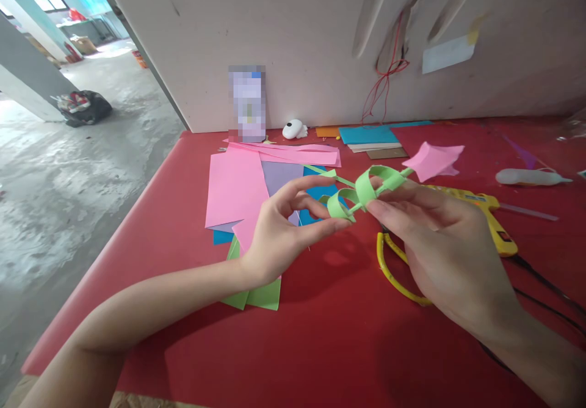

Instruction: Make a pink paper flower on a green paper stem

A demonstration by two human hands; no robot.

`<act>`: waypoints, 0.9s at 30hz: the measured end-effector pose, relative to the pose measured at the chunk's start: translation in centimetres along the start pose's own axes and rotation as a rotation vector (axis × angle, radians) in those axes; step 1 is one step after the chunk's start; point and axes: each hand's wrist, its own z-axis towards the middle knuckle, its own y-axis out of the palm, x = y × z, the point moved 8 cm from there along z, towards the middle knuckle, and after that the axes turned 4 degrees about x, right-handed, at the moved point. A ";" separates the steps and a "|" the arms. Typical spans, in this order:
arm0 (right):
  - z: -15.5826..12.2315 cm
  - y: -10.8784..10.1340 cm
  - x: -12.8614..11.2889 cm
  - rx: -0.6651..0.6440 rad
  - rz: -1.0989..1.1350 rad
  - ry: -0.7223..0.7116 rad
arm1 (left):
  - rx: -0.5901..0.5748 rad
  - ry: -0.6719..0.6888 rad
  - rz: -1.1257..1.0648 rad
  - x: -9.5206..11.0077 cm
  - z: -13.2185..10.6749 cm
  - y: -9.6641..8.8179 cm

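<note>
A paper flower (434, 160) with a pink bloom and a green stem with curled green paper loops is held above the table, bloom to the right. My right hand (439, 237) pinches its stem between thumb and fingers, close to the loops. At the lower left end, my left hand (288, 225) closes thumb and fingertips on a green loop of the same flower. Below my right hand lie scissors with yellow handles (389, 267), partly hidden. A yellow glue gun (503, 237) rests behind that hand.
Pink paper (235, 188) lies over purple, blue and green sheets on the red table (320, 347). Pink strips (293, 154), a phone (249, 102) and a white gadget (294, 129) sit behind. A glue bottle (526, 177) lies right. Black cord (544, 280) runs off right.
</note>
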 end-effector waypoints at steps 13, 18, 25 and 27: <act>-0.3 0.0 -0.5 0.042 -0.097 -0.074 | 0.009 0.066 0.021 0.7 0.0 -0.2; -0.3 0.2 -0.7 0.057 -0.044 -0.090 | 0.057 0.105 -0.006 1.4 0.1 -0.8; -1.1 1.1 -0.6 -0.031 0.038 -0.066 | -0.009 0.161 -0.103 1.6 -0.4 -0.3; -1.3 1.2 -0.6 -0.058 0.040 -0.072 | -0.037 0.169 -0.140 1.6 -0.5 -0.2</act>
